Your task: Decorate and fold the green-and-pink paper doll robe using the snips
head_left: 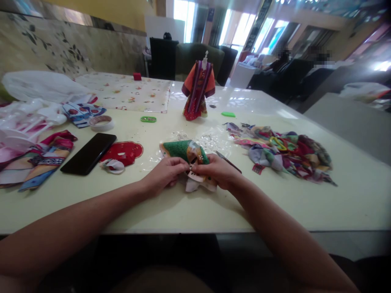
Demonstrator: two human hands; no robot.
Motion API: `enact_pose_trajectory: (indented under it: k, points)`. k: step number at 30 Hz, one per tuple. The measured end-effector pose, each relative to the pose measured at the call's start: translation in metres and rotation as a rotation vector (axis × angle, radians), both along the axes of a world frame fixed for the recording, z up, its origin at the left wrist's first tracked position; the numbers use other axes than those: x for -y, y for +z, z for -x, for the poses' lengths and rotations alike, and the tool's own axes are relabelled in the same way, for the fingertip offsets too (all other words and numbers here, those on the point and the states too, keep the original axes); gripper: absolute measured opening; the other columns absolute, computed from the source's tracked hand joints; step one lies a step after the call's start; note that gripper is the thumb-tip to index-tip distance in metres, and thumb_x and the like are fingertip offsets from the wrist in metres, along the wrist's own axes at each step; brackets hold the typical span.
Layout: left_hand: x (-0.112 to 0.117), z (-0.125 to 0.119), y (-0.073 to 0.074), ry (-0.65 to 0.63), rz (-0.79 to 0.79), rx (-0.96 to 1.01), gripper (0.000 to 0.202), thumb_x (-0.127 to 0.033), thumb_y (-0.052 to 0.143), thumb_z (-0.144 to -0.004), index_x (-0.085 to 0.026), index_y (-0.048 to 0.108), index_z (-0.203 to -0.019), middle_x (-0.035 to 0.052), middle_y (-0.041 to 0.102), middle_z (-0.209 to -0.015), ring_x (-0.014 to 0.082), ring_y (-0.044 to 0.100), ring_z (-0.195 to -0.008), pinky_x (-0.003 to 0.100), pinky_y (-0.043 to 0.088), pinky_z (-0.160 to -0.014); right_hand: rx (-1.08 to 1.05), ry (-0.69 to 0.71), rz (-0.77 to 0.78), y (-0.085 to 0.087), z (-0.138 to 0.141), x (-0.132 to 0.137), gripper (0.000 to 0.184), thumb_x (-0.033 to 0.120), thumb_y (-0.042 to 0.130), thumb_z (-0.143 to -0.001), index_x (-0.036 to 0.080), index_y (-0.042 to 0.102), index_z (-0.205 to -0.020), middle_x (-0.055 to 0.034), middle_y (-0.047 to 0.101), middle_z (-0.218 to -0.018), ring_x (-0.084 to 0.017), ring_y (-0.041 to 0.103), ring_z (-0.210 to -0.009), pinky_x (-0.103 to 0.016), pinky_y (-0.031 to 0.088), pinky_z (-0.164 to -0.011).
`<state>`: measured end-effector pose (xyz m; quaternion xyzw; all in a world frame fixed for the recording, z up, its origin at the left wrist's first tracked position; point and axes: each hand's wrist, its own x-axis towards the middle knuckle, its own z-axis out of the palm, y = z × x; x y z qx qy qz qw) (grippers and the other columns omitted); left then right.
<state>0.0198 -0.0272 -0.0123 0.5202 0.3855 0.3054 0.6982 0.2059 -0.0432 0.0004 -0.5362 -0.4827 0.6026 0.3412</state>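
A green patterned cloth (179, 149) with an orange and white border is bunched up just above the table's front part. My left hand (165, 173) pinches its near edge with thumb and forefinger. Opposite it, my right hand (221, 171) grips the same cloth, thumb on top, close to the left fingertips. Whether something small sits between the fingertips cannot be made out. A dark pointed tool (229, 162), perhaps scissors, lies partly hidden behind my right hand. Clear plastic with small shiny bits (207, 140) spreads out beyond the cloth.
A small stand wears a red and orange dress (198, 91) at the back. Fabric scraps (287, 152) are heaped on the right. To the left lie a black phone (90, 154), red cloth (130, 152), a tape roll (102, 122) and white plastic stands (27, 122). People sit farther off.
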Motion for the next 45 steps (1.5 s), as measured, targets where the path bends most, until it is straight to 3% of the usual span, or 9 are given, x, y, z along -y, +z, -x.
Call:
enact_pose_trajectory:
  k: [3,7,11,13,16,20,28,35,45]
  points:
    - [0.0,0.0,0.002,0.036,0.027,0.041,0.018,-0.032,0.059,-0.083,-0.016,0.056,-0.075,-0.0074,0.031,-0.054,0.0039,0.025,-0.041,0.016,0.02,-0.036,-0.108,0.0,-0.002,0.001,-0.001,0.0,0.018,0.029,0.079,-0.062,0.017,0.069,-0.072,0.0001,0.062,-0.06,-0.01,0.052,-0.052,-0.022,0.037,-0.044]
    - [-0.003,0.003,0.008,0.083,0.041,-0.035,0.021,-0.032,0.065,-0.079,-0.018,0.052,-0.072,-0.0076,0.032,-0.053,0.0041,0.023,-0.039,0.017,0.015,-0.035,-0.172,-0.043,0.027,0.002,-0.002,0.0,0.019,0.027,0.08,-0.06,0.017,0.07,-0.073,-0.0013,0.066,-0.063,-0.012,0.058,-0.057,-0.023,0.045,-0.05]
    - [-0.006,0.008,0.013,-0.091,0.157,-0.145,0.042,-0.052,0.065,-0.079,-0.016,0.054,-0.063,-0.0086,0.023,-0.052,0.0034,0.015,-0.04,0.019,0.007,-0.036,-0.261,-0.112,0.011,0.002,-0.003,-0.003,0.02,0.024,0.081,-0.058,0.015,0.07,-0.071,-0.0013,0.068,-0.067,-0.011,0.061,-0.059,-0.023,0.048,-0.055]
    - [-0.006,0.008,0.013,-0.154,0.203,-0.14,0.046,-0.058,0.063,-0.079,-0.014,0.059,-0.067,-0.009,0.02,-0.054,0.0034,0.013,-0.042,0.019,0.006,-0.037,-0.323,-0.13,-0.014,0.002,-0.004,-0.005,0.019,0.023,0.081,-0.057,0.015,0.07,-0.07,-0.0007,0.068,-0.067,-0.011,0.061,-0.058,-0.022,0.049,-0.056]
    - [-0.004,0.006,0.011,-0.099,0.183,-0.023,0.037,-0.053,0.068,-0.078,-0.016,0.06,-0.079,-0.0095,0.021,-0.056,0.0038,0.013,-0.044,0.019,0.007,-0.038,-0.384,-0.129,-0.025,0.001,-0.003,-0.006,0.019,0.024,0.081,-0.058,0.016,0.071,-0.073,-0.0012,0.071,-0.07,-0.011,0.063,-0.061,-0.023,0.05,-0.059]
    - [-0.002,0.004,0.01,0.011,0.149,0.08,0.035,-0.044,0.072,-0.078,-0.018,0.048,-0.074,-0.0097,0.023,-0.056,0.0043,0.013,-0.045,0.019,0.007,-0.038,-0.359,-0.128,-0.033,-0.002,0.0,-0.006,0.024,0.026,0.082,-0.059,0.016,0.073,-0.078,-0.0022,0.071,-0.074,-0.012,0.064,-0.064,-0.024,0.05,-0.062]
    - [-0.002,0.004,0.008,-0.01,0.222,0.181,0.032,-0.038,0.074,-0.078,-0.017,0.049,-0.074,-0.0101,0.023,-0.056,0.0032,0.013,-0.044,0.018,0.007,-0.037,-0.345,-0.071,-0.038,-0.008,0.002,-0.005,0.023,0.029,0.084,-0.061,0.016,0.073,-0.078,-0.001,0.071,-0.074,-0.011,0.062,-0.065,-0.023,0.047,-0.062]
    - [-0.002,0.002,0.003,0.088,0.118,0.082,0.029,-0.035,0.078,-0.071,-0.015,0.059,-0.081,-0.0079,0.038,-0.055,0.0013,0.02,-0.04,0.018,0.009,-0.037,-0.341,0.016,-0.072,-0.005,0.002,-0.004,0.024,0.029,0.082,-0.065,0.016,0.074,-0.082,-0.0033,0.073,-0.083,-0.012,0.065,-0.077,-0.027,0.049,-0.079]
    - [0.004,-0.001,-0.002,0.069,0.016,0.013,0.031,-0.039,0.075,-0.072,-0.018,0.053,-0.072,-0.0084,0.037,-0.052,0.0021,0.023,-0.038,0.019,0.011,-0.037,-0.306,-0.045,-0.072,-0.011,0.005,-0.004,0.024,0.023,0.084,-0.056,0.016,0.074,-0.077,-0.0016,0.073,-0.078,-0.013,0.065,-0.072,-0.027,0.051,-0.076]
